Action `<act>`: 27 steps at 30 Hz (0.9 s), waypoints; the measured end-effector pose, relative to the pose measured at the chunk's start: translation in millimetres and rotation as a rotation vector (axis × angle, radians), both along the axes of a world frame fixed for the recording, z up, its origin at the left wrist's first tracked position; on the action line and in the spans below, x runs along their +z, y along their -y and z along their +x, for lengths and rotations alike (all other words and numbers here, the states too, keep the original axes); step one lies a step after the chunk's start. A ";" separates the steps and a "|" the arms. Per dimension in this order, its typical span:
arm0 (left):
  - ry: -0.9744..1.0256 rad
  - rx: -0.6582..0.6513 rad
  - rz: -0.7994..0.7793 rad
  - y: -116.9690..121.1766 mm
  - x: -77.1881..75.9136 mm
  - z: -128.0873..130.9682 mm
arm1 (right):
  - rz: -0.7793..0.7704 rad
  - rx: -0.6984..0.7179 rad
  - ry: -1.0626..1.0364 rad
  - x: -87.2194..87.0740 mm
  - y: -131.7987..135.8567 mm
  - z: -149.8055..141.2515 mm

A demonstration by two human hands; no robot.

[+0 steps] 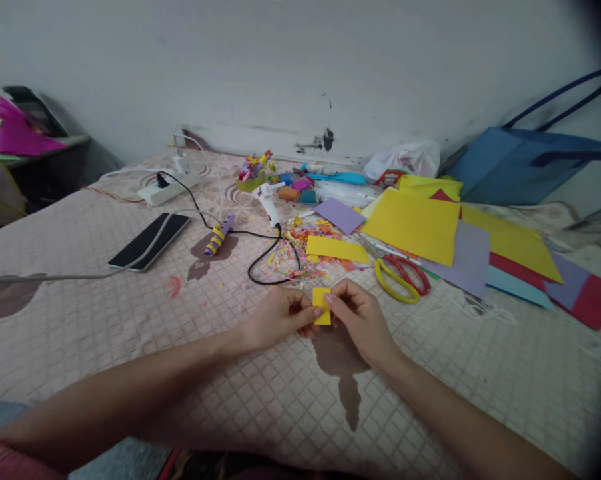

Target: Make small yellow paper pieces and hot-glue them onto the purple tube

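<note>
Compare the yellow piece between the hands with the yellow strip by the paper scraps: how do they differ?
The yellow piece is held by the left hand and right hand; the yellow strip lies among the paper scraps.
The yellow piece looks smaller than the yellow strip.
The yellow piece appears upright; the yellow strip stretches sideways.
Both are yellow.

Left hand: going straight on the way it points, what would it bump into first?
Probably the right hand, just past the small yellow paper it pinches, though depth is hard to judge.
</note>
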State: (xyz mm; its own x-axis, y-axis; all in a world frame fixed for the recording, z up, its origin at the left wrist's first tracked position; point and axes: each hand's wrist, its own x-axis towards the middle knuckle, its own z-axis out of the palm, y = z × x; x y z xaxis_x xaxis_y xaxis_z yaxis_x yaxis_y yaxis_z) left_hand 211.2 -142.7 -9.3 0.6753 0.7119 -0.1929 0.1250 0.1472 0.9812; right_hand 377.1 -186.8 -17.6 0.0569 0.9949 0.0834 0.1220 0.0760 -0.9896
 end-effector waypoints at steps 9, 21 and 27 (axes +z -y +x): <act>0.026 -0.022 -0.026 3.9 1.4 1.2 | 0.003 -0.044 -0.037 -3.1 -0.1 -1.8; 0.057 -0.092 -0.062 0.6 -6.1 -1.6 | -0.020 -0.074 -0.053 -0.6 -0.1 -3.6; 0.064 0.003 0.108 -5.2 5.6 -3.7 | -0.032 -0.014 -0.047 -2.8 0.3 -3.6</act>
State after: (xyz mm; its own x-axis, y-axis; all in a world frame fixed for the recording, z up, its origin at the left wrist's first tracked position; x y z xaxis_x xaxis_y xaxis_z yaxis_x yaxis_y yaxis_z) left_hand 207.5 -137.5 -3.7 0.6819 0.7279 -0.0718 0.0612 0.0410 0.9973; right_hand 373.5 -187.1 -20.4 0.0736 0.9961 0.0483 0.0757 0.0427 -0.9962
